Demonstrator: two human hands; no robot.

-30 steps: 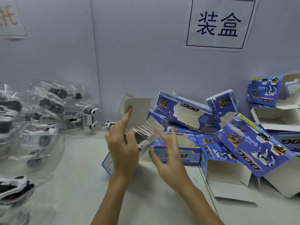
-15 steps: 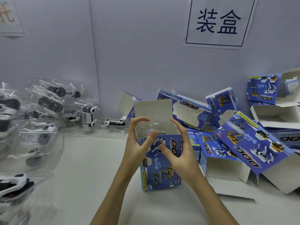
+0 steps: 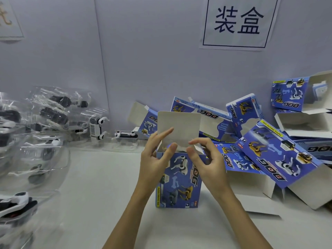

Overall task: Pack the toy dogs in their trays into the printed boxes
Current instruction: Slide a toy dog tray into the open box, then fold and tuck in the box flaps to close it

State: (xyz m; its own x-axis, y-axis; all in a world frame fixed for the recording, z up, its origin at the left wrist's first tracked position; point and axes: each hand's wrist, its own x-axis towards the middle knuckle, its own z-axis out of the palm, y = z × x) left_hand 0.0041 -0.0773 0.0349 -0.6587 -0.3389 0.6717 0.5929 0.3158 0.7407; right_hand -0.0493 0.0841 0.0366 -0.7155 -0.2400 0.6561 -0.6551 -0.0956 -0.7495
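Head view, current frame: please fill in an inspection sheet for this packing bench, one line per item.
Surface: pale table, flat.
Job's things: printed box stands upright at centre, its top flap raised; toy dogs in clear trays are heaped at left.
Clutter: open printed boxes lie tumbled at right.
Grippers: left hand and right hand hold the box's top edge, fingers at the opening.
Cables: nothing seen.
Surroundings: grey partition wall with a printed sign and a second sign cut off at left.
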